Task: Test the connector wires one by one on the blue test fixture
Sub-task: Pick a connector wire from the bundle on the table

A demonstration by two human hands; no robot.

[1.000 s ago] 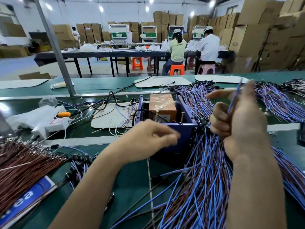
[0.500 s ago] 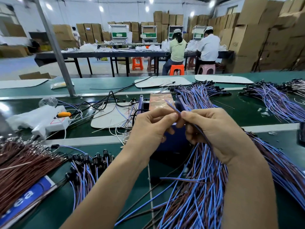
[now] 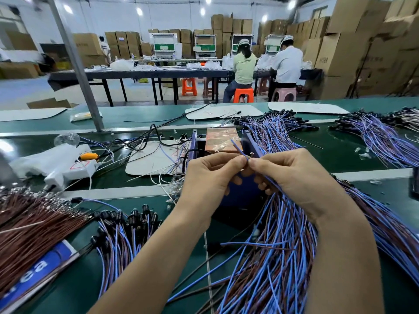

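Both hands meet in front of the blue test fixture (image 3: 249,141), an open blue box with a copper-coloured block inside. My left hand (image 3: 208,177) pinches a thin blue connector wire (image 3: 238,148) between thumb and forefinger. My right hand (image 3: 292,177) pinches the same wire right beside it, and its lower fingers curl round more wire running down into the blue and brown bundle (image 3: 278,257). The wire's free end sticks up and to the left over the fixture. The hands hide the fixture's front wall.
Brown wires (image 3: 29,230) lie at the left, and wires with black connectors (image 3: 122,223) lie left of my forearm. More blue bundles (image 3: 376,137) lie at the far right. White tool and cables (image 3: 68,164) sit at the left. Two people sit at a far table.
My right hand came down from a raised position on the right, bringing the wire to the left hand. Both hands now pinch it together in front of the fixture.
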